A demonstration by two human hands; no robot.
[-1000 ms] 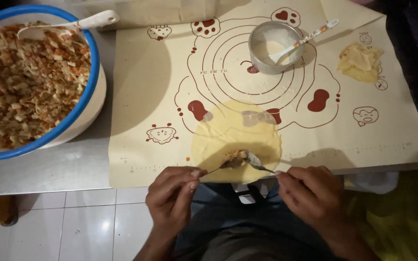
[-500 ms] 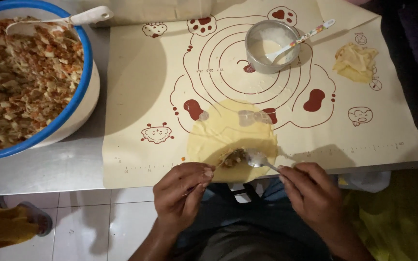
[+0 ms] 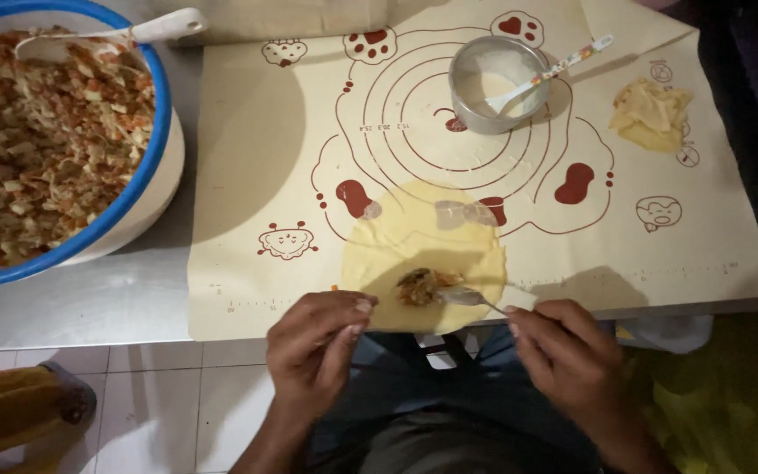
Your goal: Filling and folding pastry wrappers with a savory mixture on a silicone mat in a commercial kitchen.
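Note:
A thin round pale wrapper (image 3: 423, 241) lies on the cream baking mat (image 3: 256, 158) near its front edge. A small heap of brown filling (image 3: 420, 285) sits on the wrapper's near part. My right hand (image 3: 568, 355) holds a metal spoon (image 3: 467, 298) whose bowl rests beside the filling. My left hand (image 3: 313, 351) pinches the wrapper's near left edge with thumb and fingertips.
A large blue-rimmed bowl (image 3: 161, 114) of chopped filling with a white spoon (image 3: 146, 29) stands at the left. A small metal cup (image 3: 462, 88) with white paste and a patterned spoon (image 3: 563, 66) sits at the back. A crumpled wrapper scrap (image 3: 651, 114) lies at the right.
The view has shifted slightly. The spoon has spread the filling on the wrapper, and my left hand has moved up to grip the wrapper's edge.

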